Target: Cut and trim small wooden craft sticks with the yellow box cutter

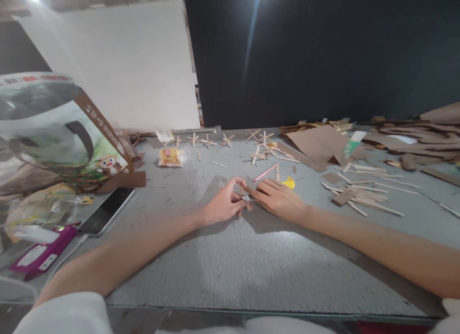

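Note:
My left hand [225, 202] and my right hand [276, 198] meet above the middle of the grey table [215, 267]. Between their fingertips is a small, light flat piece [247, 198], with a small brown piece [249, 206] just below it. My left thumb and fingers are pinched at the piece. The fingers of my right hand are bent together at its other side. Behind my right hand lie a red-and-white striped stick [266, 173], a short wooden stick [277, 172] and a yellow object [289, 182], partly hidden by the hand.
Star-shaped stick pieces [207, 141] stand along the back. Loose wooden sticks [373, 195], brown card [316, 142] and a green-and-white tube [354, 143] are at right. At left are a phone [107, 211], a purple device [45, 251], a yellow packet [171, 157] and a printed bag [93, 147].

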Tool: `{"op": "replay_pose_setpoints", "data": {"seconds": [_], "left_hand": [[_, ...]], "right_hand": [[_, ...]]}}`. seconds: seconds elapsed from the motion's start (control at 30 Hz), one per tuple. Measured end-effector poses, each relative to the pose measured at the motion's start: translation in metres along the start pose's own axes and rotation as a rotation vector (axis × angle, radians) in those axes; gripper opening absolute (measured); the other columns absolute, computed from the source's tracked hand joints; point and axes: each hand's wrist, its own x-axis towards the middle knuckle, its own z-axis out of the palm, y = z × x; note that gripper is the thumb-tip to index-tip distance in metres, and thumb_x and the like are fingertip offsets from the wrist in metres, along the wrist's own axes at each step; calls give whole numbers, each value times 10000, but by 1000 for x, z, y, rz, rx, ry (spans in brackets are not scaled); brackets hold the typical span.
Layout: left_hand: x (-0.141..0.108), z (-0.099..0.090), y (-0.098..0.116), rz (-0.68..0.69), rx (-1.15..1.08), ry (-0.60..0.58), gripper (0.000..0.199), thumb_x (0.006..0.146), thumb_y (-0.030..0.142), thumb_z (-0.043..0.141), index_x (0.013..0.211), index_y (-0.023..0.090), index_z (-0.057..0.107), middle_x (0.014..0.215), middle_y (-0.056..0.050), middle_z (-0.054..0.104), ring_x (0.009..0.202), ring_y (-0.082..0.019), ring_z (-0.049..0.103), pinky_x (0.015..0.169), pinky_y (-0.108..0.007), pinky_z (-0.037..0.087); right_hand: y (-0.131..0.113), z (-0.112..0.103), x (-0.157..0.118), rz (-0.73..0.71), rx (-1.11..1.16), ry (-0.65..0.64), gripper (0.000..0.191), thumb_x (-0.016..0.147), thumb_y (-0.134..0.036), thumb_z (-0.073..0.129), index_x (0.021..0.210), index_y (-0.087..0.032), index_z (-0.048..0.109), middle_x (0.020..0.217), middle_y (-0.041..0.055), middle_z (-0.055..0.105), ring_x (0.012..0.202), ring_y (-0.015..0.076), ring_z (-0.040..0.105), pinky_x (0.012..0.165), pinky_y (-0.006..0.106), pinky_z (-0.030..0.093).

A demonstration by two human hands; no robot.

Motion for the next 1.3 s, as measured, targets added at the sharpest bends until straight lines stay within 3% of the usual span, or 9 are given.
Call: {"op": "replay_pose_setpoints", "data": {"seconds": [0.17,0.33,0.63,0.97,1.3], "left_hand": [[3,-1,-3,-7,-40,7,379,925,278,682,1109,250,353,677,34,720,475,-92,533,525,-208,417],[5,-3,-5,-21,-112,12,473,894,405,752,1109,250,360,752,3,754,486,-99,563,526,-229,447],[3,-3,-2,-10,-138,0,758,869,439,784,1425,214,321,784,2,757,513,-113,577,567,-255,443],[2,-3,-4,-28,-106,-8,619,886,444,772,1316,207,395,757,24,722,526,-98,555,553,-232,438],[3,-3,-5,-8,-118,-6,541,899,468,759,1258,220,439,742,30,703,521,-102,579,525,-221,433]], "right_hand": [[0,0,-2,16,-24,7,362,1099,-211,420,1374,-153,648,863,81,634,832,241,602,707,347,487],[2,3,-2,60,0,17,310,1092,-210,442,1294,-142,666,851,77,652,812,229,621,679,335,489],[-1,3,2,77,76,107,254,1120,-233,411,1089,-175,657,800,58,708,720,187,678,631,291,502],[0,0,5,-84,215,166,192,1110,-216,436,1079,-179,623,816,46,714,728,176,686,656,288,548],[1,2,2,-63,224,124,221,1105,-207,442,1024,-177,646,798,42,690,718,175,659,641,288,529]]}}
